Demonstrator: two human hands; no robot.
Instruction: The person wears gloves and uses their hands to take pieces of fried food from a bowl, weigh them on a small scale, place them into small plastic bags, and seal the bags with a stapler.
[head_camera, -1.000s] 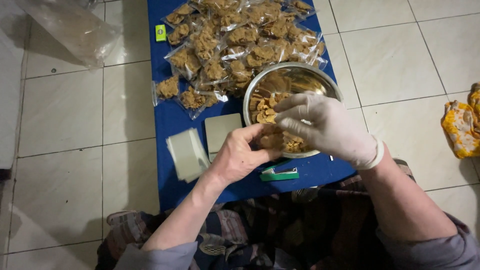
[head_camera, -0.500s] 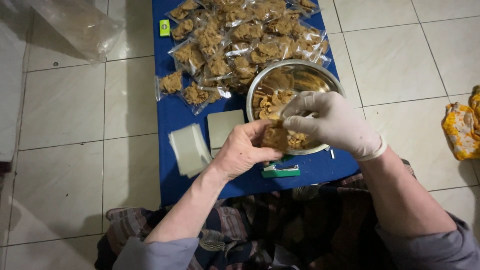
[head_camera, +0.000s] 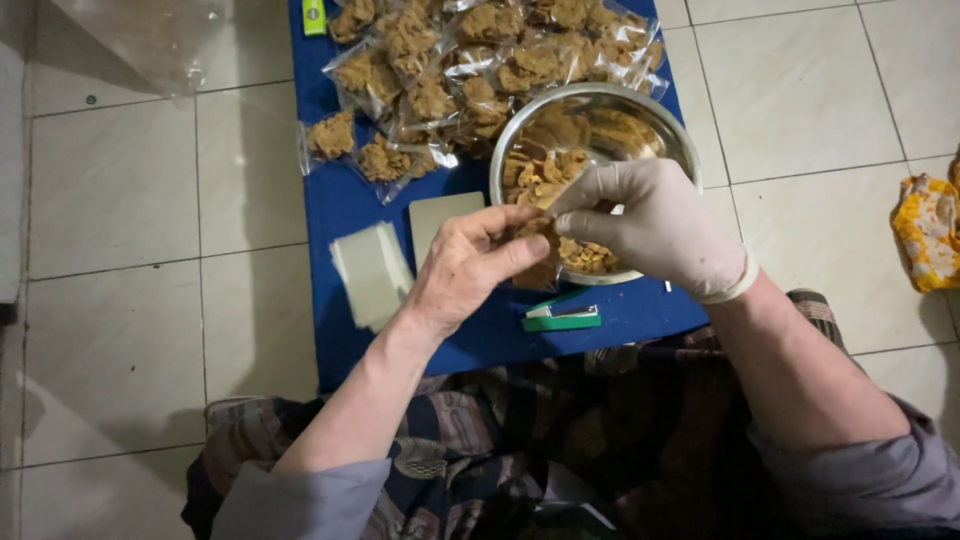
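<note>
Both hands work one bag (head_camera: 538, 262): bare left hand (head_camera: 468, 268) pinches it, gloved right hand (head_camera: 650, 225) drops snacks in. Many filled bags (head_camera: 470, 70) lie on the surface (head_camera: 345, 205); the bowl (head_camera: 640, 105) seems half empty.

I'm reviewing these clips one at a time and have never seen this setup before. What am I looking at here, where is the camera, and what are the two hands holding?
There is no machine: a person works with their own hands, filmed by a camera worn on their head and looking down. The bare left hand and the right hand, in a pale glove, meet over a small clear bag of brown snack pieces, both gripping it. Behind them stands a metal bowl with more such pieces. It sits on a blue mat on a tiled floor. Also there: a pile of filled bags, a stack of empty bags, and a green stapler.
</note>
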